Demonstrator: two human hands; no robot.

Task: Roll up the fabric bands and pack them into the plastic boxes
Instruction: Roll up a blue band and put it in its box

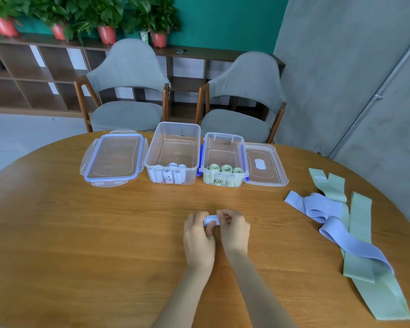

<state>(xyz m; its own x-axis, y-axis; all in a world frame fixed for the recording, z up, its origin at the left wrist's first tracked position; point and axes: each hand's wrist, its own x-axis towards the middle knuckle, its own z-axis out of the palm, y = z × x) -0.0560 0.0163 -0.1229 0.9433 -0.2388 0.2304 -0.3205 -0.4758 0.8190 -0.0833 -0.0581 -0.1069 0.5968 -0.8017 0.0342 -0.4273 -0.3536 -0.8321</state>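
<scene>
Both hands hold a rolled band [211, 220] on the table [81, 233]. Behind the grip stand two boxes [173, 152], side by side, with rolls inside. Their lids [114, 159] lie outside them. Loose bands [355, 233] lie to the right.

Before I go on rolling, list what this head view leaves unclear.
- Purple roll: its ends and tightness, hidden by the left hand and right hand gripping it.
- Handwriting on the larger box and the smaller box: too small to read.
- Loose bands at the right: they overlap, so no sure count.
- Table: near edge cut off by the frame's bottom.
</scene>
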